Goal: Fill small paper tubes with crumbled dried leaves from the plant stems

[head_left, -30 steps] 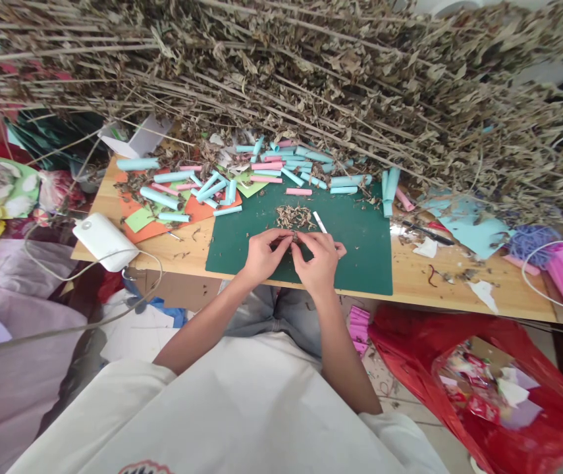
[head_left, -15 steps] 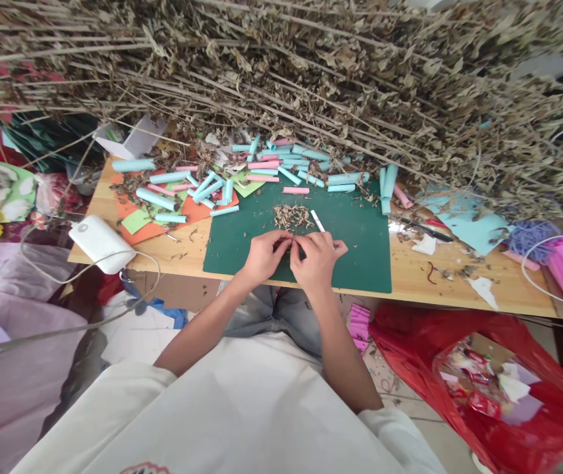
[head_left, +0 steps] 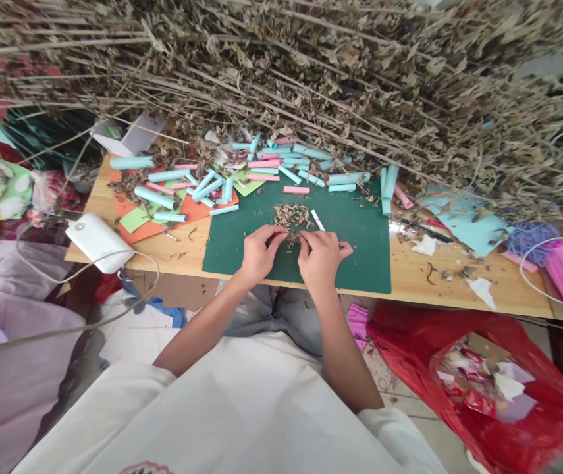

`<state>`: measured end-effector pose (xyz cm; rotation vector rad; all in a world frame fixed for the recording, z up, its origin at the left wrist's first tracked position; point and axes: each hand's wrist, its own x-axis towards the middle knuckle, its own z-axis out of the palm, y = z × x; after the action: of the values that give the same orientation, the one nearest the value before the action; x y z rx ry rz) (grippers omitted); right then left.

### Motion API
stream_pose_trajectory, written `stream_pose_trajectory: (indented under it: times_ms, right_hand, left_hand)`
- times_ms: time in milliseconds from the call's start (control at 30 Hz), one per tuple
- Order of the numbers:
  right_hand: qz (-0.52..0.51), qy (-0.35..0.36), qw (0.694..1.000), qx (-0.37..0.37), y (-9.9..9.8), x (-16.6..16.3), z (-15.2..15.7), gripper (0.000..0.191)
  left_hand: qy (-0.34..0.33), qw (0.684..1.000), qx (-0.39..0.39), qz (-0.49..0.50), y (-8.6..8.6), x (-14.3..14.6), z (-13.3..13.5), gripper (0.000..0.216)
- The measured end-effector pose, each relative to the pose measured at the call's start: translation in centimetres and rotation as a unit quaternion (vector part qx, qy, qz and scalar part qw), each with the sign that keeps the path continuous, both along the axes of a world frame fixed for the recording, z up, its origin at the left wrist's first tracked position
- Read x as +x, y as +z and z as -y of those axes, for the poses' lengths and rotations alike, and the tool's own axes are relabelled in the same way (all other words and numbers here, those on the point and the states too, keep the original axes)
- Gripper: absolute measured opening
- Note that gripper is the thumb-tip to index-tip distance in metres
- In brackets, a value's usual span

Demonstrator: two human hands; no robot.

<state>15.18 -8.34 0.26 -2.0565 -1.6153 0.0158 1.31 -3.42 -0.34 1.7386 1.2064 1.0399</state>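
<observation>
Over a green cutting mat (head_left: 360, 257), my left hand (head_left: 261, 251) and my right hand (head_left: 321, 257) face each other with a small gap between them. Both have thumb and fingers pinched at small dry leaf bits; what exactly lies in each pinch is too small to make out. A small heap of crumbled dried leaves (head_left: 291, 214) lies just beyond the fingertips, with more crumbs between the hands. A thin white paper roll (head_left: 317, 220) rests on the mat beyond my right hand.
Dried leafy stalks (head_left: 281, 79) cover the table's back. Blue and pink paper rolls (head_left: 207, 187) lie scattered behind the mat. At left is a white power bank (head_left: 98, 242) with a cable; at right, a black pen (head_left: 427, 230). A red plastic bag (head_left: 409, 329) hangs open below, holding scraps.
My hands have moved apart from touching fingertips, the left going left and the right going right. Leaf crumbs now show between them.
</observation>
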Motion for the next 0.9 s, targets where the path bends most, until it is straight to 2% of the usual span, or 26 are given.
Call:
stream_pose_trajectory:
  times_ms: [100, 300, 467, 533, 700, 900]
  right_hand:
    - [0.013, 0.02, 1.0, -0.012, -0.14, 0.35, 0.32, 0.019]
    - [-0.022, 0.005, 1.0, 0.018, 0.27, 0.38, 0.4, 0.017]
    - [-0.051, 0.07, 0.995, 0.051, 0.67, -0.01, 0.41, 0.023]
    - [-0.052, 0.079, 0.993, 0.065, 0.46, -0.09, 0.33, 0.018]
    - [-0.052, 0.078, 0.992, 0.079, -0.04, 0.02, 0.15, 0.014]
    - [-0.029, 0.076, 0.994, 0.077, 0.29, -0.24, 0.4, 0.01]
  left_hand:
    - [-0.01, 1.0, 0.006, 0.003, 0.02, 0.01, 0.03, 0.018]
    - [-0.023, 1.0, -0.002, 0.019, -0.43, 0.08, 0.11, 0.017]
    - [-0.038, 0.998, -0.026, 0.042, -0.58, 0.17, 0.14, 0.017]
    - [-0.042, 0.998, -0.024, 0.04, -0.5, 0.16, 0.18, 0.016]
    - [-0.049, 0.999, 0.018, 0.008, -0.2, 0.05, 0.16, 0.016]
    - [-0.063, 0.995, 0.071, -0.032, 0.01, 0.14, 0.16, 0.015]
